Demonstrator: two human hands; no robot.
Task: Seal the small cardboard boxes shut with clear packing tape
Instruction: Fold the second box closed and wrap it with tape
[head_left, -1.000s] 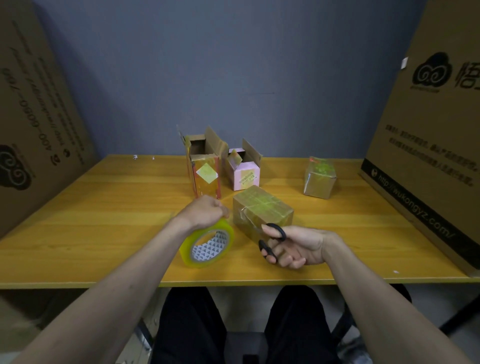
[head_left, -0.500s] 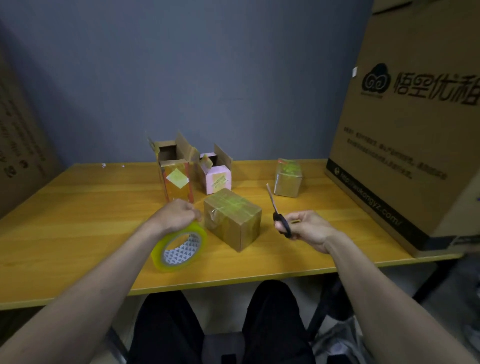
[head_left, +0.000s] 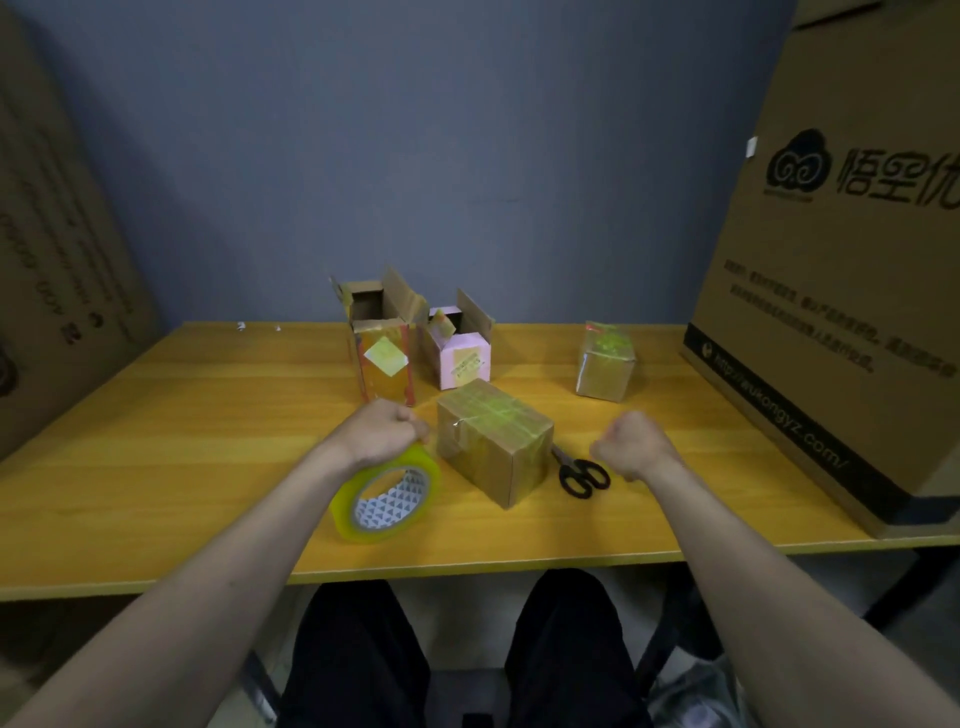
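Scissors (head_left: 581, 474) are out of my right hand (head_left: 631, 444) since half a second ago; they now lie flat on the table (head_left: 182, 467), handles toward me, blades running back under the near right corner of the taped box (head_left: 493, 447). Right hand is curled into a loose fist holding nothing, just right of the scissor handles; can't tell if it touches the table. Left hand (head_left: 382, 434) still grips the top of the tape roll (head_left: 387, 499), fingers curled over the rim, roll standing on edge on the table, patterned core facing me. The taped box sits between my hands, just right of the roll, flaps closed, tape strips crossing on top. Behind it, two boxes with flaps up: tall box (head_left: 383, 358) with a yellow diamond label on its front, directly behind my left hand, and pink box (head_left: 460, 356) just right of it. Cube box (head_left: 605, 366), closed and wrapped in tape, stands well apart to the right rear. Big printed carton (head_left: 841, 260) sits on the table's right end. Another carton (head_left: 57, 249) leans at the left edge. Blue wall (head_left: 441, 156) behind.
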